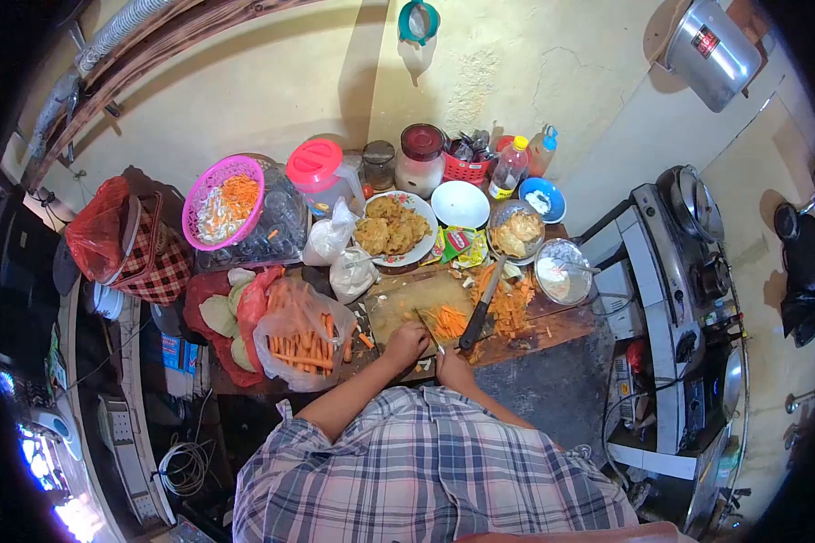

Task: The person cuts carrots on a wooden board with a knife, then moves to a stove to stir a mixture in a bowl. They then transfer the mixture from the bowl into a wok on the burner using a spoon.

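My right hand is closed round the handle of a small knife, its thin blade angled up and left over the wooden cutting board. Just left of the blade, my left hand rests on the board with its fingers curled down; whatever lies under them is hidden. Orange carrot sticks are piled right of the blade. Beside them lies a bigger knife with a black handle. More cut carrot is heaped at the board's right side.
Left of the board sit a plastic bag of carrots and a red bag of cabbage. Behind are a pink basket of shredded vegetables, a plate of fritters, a white bowl and a flour bowl. A stove stands right.
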The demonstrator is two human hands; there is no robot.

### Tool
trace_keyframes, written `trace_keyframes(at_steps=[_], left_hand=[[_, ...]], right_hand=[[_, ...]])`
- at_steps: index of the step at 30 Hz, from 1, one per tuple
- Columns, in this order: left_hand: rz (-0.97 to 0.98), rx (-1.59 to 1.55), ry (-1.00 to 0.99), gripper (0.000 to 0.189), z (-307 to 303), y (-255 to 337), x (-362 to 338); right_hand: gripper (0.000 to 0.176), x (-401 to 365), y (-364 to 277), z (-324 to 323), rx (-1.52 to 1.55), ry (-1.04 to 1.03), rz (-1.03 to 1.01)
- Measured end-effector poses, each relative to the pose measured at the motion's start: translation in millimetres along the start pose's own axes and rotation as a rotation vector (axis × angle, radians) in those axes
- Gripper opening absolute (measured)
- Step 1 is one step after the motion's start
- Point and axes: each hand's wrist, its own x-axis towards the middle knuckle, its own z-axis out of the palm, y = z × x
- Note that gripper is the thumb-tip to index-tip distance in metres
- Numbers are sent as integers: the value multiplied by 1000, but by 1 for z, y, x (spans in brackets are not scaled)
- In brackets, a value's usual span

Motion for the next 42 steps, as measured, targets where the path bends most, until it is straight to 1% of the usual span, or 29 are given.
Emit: trace_keyframes(at_steps=[3, 6, 9, 14, 18, 22, 24, 25, 27, 28, 29, 30, 31, 32, 33, 34, 35, 36, 38, 39, 41, 42], left_hand=[[17, 6, 2, 10, -1, 0, 1], [1, 42, -23, 11, -2, 1, 0], [8, 47, -21, 11, -1, 0, 0], [-5, 52, -17, 12, -1, 4, -1], [2, 25, 0, 11, -1, 1, -1], [2, -4, 18, 11, -2, 3, 0], [-95, -57, 1, 14, -4, 6, 1], [-96, -55, 4, 14, -7, 7, 1], [-330, -150, -80, 20, -13, 7, 4], [-327, -152, -81, 20, -17, 6, 5], [-329, -114, -19, 22, -23, 4, 6], [-332, -75, 43, 26, -30, 1, 6], [-346, 1, 42, 29, -39, -1, 8], [-346, 3, 39, 29, -44, -5, 9], [-287, 69, 110, 29, -47, -10, 9], [-225, 135, 180, 30, -49, -14, 10], [-218, 183, 158, 24, -50, -17, 11], [-218, 183, 157, 24, -47, -19, 10], [-141, 228, 139, 16, -43, -24, 10], [-141, 227, 140, 16, -41, -25, 10], [-122, 246, 125, 12, -36, -26, 10], [-122, 247, 126, 12, -35, -26, 9]], right_hand=[[34, 6, 2, 4, -23, 18, -13], [35, 7, 0, 4, -1, -9, 27], [35, 4, 0, 2, 61, 15, -4], [36, -3, -6, -6, 24, -36, 54], [36, 0, -5, -3, 12, -52, 51], [34, 1, -12, -6, 2, -9, 54], [34, 2, -8, -5, 12, -2, 42], [33, 3, -4, -2, 30, 39, 22], [33, 3, 3, -1, 46, 79, 2], [33, 2, 5, -3, 47, 130, -88], [34, 1, 7, -6, 49, 182, -178], [34, 2, 13, -4, 49, 185, -175], [34, 2, 19, -1, 100, 148, -222], [34, 2, 24, 3, 151, 110, -269], [34, 0, 27, 4, 153, 109, -268], [31, -2, 29, 5, 171, -2, -223], [28, -3, 32, 6, 187, -113, -178], [28, -5, 30, 3, 187, -113, -177], [28, -10, 26, -2, 174, 15, -183], [28, -9, 28, -1, 173, 15, -184], [30, -5, 30, 3, 195, 100, -131], [30, -5, 26, -1, 195, 100, -132]])
